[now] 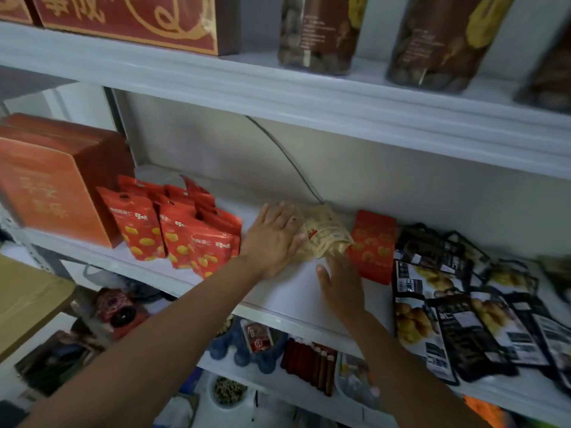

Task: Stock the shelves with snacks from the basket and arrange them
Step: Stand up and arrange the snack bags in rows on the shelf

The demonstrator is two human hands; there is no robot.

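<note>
the white middle shelf (293,293) runs from the left edge down to the right, with the upper shelf (278,91) close above it as a low ceiling. an orange box (52,183) stands at the shelf's left end, flush with the front edge. at the right end a heap of black pouches (463,310) lies flat and overlapping, some hanging over the front edge. a cluster of red pouches (179,233) stands upright just beside the box, in rows from the front edge toward the back. a single flat red pouch (374,245) lies near the back wall, touching the black heap's left side. between the standing red cluster and this flat pouch is a bare stretch of shelf, open from front edge to back wall, and here sits the beige pouch (324,233), tilted, near the back, its right corner over the flat red pouch. the left hand (273,242) lies with straight, spread fingers pressed against the beige pouch's left side. the right hand (341,285) reaches up from the front edge to the pouch's lower right corner; its fingertips are hidden there, so whether it pinches the pouch cannot be told. the two hands are apart, one each side of the pouch.
</note>
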